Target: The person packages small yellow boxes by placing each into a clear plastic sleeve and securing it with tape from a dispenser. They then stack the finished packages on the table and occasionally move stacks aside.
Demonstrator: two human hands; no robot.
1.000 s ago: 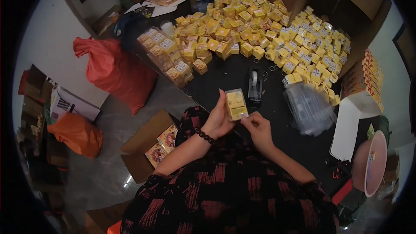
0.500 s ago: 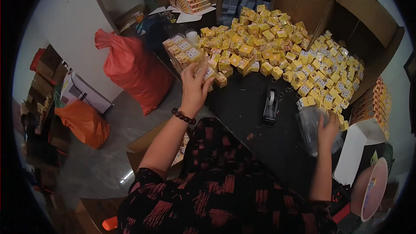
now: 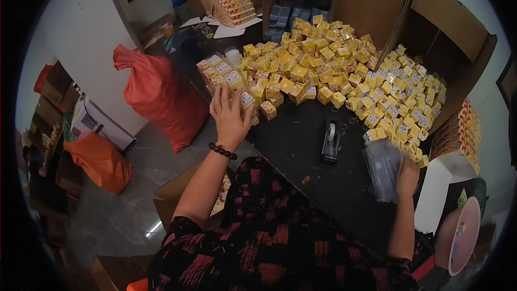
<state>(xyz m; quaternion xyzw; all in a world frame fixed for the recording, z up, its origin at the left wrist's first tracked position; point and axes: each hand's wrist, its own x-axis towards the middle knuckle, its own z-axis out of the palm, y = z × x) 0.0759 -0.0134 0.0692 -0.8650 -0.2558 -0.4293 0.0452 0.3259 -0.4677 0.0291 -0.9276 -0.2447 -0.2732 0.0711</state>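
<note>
While my left hand lies open, fingers spread against the packed stack at the far left as if to steady it, my right hand rests on the clear cases near right, where I cannot tell its grip.

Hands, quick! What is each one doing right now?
Left hand: open, spread against the stack of clear-wrapped yellow boxes.
Right hand: on the pile of clear plastic sleeves; whether it grips cannot be told.
</note>
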